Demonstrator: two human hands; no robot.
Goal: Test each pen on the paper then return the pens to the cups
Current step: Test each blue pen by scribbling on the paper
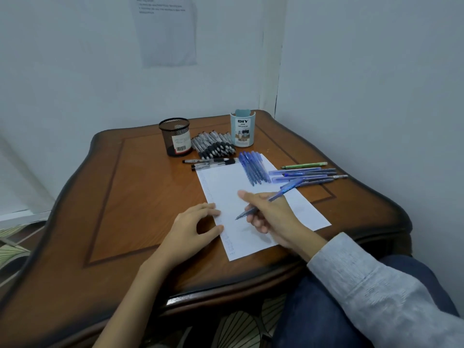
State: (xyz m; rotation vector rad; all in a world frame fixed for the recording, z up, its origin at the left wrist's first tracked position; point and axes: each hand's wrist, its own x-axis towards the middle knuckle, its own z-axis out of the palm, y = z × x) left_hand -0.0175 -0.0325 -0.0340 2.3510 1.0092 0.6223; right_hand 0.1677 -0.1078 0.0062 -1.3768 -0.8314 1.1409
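Observation:
A white sheet of paper (251, 189) lies on the wooden table (140, 187), with small marks down its left edge. My right hand (270, 213) grips a blue pen (281, 193), its tip just above the sheet. My left hand (190, 227) rests its fingertips on the paper's left edge. At the back stand a black mesh cup (175, 136) and a pale blue cup (242, 128). Between them lies a pile of black pens (213, 144). Blue pens (252, 167) lie on the paper's top corner, and more blue pens (308, 175) lie to the right.
Two black pens (211, 163) lie just above the paper's top edge. A green pen (303, 165) lies beyond the right group. White walls close in behind and to the right of the table. A printed sheet (165, 31) hangs on the back wall.

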